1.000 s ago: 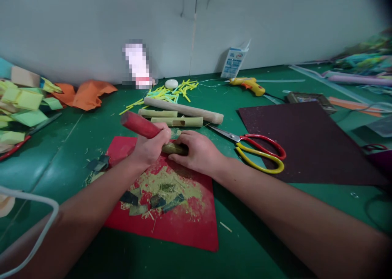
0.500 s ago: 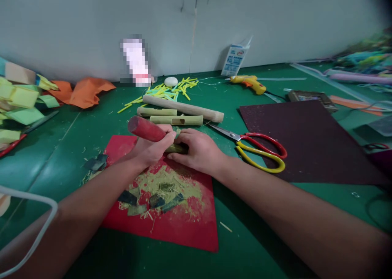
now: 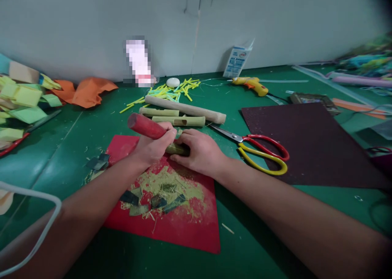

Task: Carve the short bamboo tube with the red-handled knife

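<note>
My left hand [image 3: 157,146] is closed around a thick red handle [image 3: 145,126], whose rounded butt end points up and to the left. The working end of this tool is hidden behind my fingers. My right hand [image 3: 200,152] grips a short greenish bamboo piece [image 3: 177,149], with only part of it showing between the two hands. Both hands are over a red sheet [image 3: 190,234] strewn with pale shavings [image 3: 171,181] and dark bark-like chips [image 3: 174,203]. Just beyond lie two cut bamboo pieces, the nearer one [image 3: 196,121] with a rectangular opening.
Scissors [image 3: 263,152] with red and yellow handles lie right of my hands, partly on a dark sheet [image 3: 306,148]. Behind are a wooden stick [image 3: 183,108], yellow straw pieces [image 3: 190,84], a yellow glue gun [image 3: 249,84] and a carton [image 3: 237,62]. Folded paper [image 3: 27,97] is piled left.
The whole view has shifted slightly, so things appear a little further right. Both hands keep their grips, and the red handle's butt end has risen slightly in the picture.
</note>
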The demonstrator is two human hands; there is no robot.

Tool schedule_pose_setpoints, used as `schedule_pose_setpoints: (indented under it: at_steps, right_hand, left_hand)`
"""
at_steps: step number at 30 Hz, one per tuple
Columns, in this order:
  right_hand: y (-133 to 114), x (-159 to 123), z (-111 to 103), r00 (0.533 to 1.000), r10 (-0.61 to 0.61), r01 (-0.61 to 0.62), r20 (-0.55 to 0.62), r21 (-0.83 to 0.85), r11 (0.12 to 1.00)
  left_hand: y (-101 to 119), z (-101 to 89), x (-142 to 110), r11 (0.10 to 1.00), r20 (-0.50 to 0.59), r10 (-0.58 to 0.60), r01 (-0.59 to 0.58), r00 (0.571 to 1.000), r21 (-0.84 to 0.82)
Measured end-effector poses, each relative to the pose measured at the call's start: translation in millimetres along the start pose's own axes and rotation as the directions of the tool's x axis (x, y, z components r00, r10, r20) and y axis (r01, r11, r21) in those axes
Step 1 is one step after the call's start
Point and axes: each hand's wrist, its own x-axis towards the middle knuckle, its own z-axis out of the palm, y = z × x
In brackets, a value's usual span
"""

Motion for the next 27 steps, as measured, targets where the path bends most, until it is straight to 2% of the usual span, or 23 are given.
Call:
schedule_pose_setpoints:
  at_steps: [6, 10, 16, 27]
  right_hand:
    - [-5.6, -1.5, -2.5, 1.000, 0.000, -0.002, -0.022, -0.101, 0.995]
    - [-9.0, -2.9, -4.7, 0.999, -0.022, 0.018, -0.030, -0.133, 0.991]
    - [-8.1, -2.9, -2.8, 0.995, -0.056, 0.049, -0.078, -0.090, 0.995]
    - [-7.0, -3.2, 0.1, 0.997, -0.033, 0.028, -0.075, -0.061, 0.998]
  left_hand:
    - [6.2, -3.3, 1.2, 0.992, 0.034, -0.031, 0.027, 0.999, 0.121]
    - [9.9, -5.4, 0.6, 0.997, 0.032, -0.041, 0.039, 0.999, 0.060]
    - [9.6, -1.9, -2.4, 0.999, -0.055, -0.048, 0.048, 0.997, 0.014]
    - [1.2, 3.2, -1.3, 0.996, -0.034, -0.087, 0.087, 0.996, -0.021]
